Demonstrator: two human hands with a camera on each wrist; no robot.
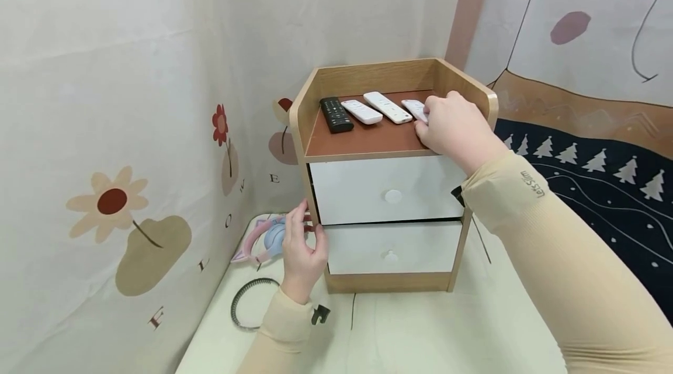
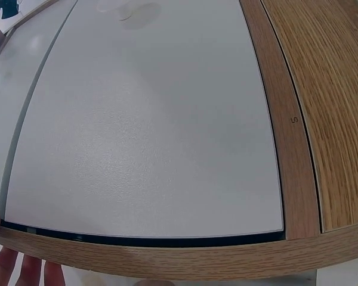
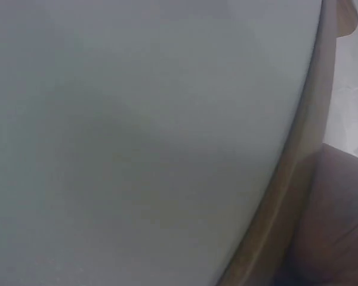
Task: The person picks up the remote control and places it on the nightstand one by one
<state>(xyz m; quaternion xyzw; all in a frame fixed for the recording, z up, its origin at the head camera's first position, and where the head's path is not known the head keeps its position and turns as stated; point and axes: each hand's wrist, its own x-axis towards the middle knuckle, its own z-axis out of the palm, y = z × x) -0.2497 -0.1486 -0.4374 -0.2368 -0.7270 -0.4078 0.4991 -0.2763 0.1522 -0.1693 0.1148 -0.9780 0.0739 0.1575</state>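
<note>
A small wooden cabinet (image 1: 389, 282) with two white drawers stands on a pale surface. On its brown top shelf lie a black remote control (image 1: 336, 115) and two white remote controls, one short (image 1: 361, 111) and one longer (image 1: 388, 107). My right hand (image 1: 460, 131) holds another white remote control (image 1: 415, 108) at the shelf's right end; the hand covers much of it. Low on the cabinet's left side, my left hand (image 1: 304, 257) grips the side edge, thumb at the front and fingers along the outside. The right wrist view shows mostly a blurred white panel (image 3: 137, 119).
Pink and blue headphones (image 1: 273, 238) lie left of the cabinet, behind a dark coiled ring (image 1: 236, 304). Printed cloth (image 1: 131, 70) hangs at the left and back. A dark tree-patterned cloth (image 1: 604, 187) hangs at the right. Both drawers, with round knobs (image 1: 392, 196), are closed.
</note>
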